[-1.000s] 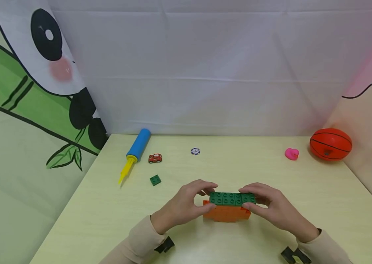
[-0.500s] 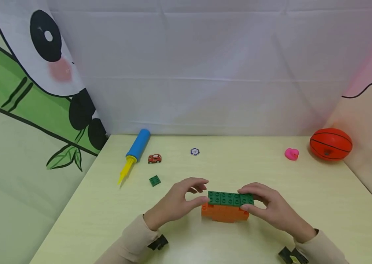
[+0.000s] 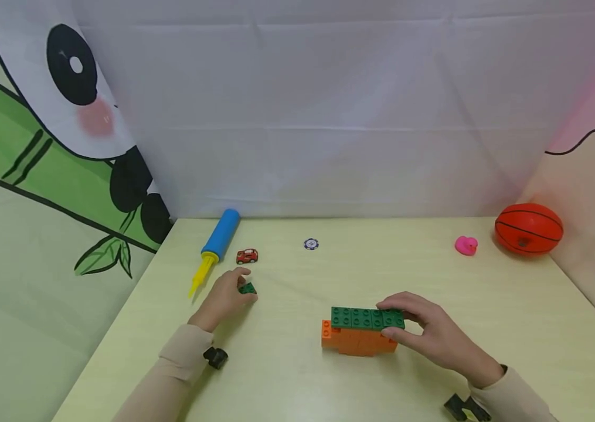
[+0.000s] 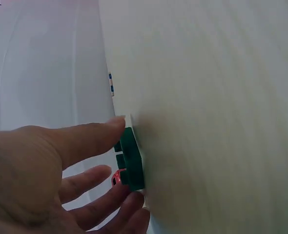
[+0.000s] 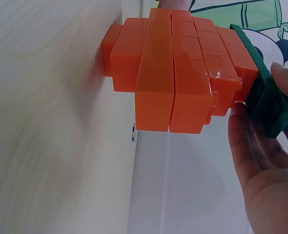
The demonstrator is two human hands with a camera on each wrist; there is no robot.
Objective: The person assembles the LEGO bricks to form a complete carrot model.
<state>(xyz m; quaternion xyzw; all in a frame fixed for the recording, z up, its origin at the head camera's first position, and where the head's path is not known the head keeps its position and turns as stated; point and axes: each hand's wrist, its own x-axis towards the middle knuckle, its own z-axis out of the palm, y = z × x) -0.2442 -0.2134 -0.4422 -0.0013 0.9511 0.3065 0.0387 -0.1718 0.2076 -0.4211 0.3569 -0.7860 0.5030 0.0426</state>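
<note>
A build of stacked orange toy bricks [image 3: 361, 342] with stepped sides stands on the table, topped by a row of green bricks [image 3: 363, 317]. My right hand [image 3: 431, 334] holds the right end of this green row between thumb and fingers; the right wrist view shows the thumb [image 5: 286, 80] on the green piece. Far to the left, my left hand [image 3: 225, 299] reaches round a small loose green brick [image 3: 247, 288]. In the left wrist view its thumb is at one end of the green brick [image 4: 132, 158] and its fingers are by the other; a firm pinch is not visible.
Behind the left hand lie a red toy car [image 3: 247, 256] and a blue and yellow hand pump [image 3: 215, 246]. A poker chip [image 3: 310, 244] lies at the back middle. A pink rubber duck [image 3: 466, 245] and an orange ball [image 3: 529, 229] sit at the back right.
My left hand has let go of the green row's left end and moved left and away to the loose green brick. The right hand has stayed on the build.
</note>
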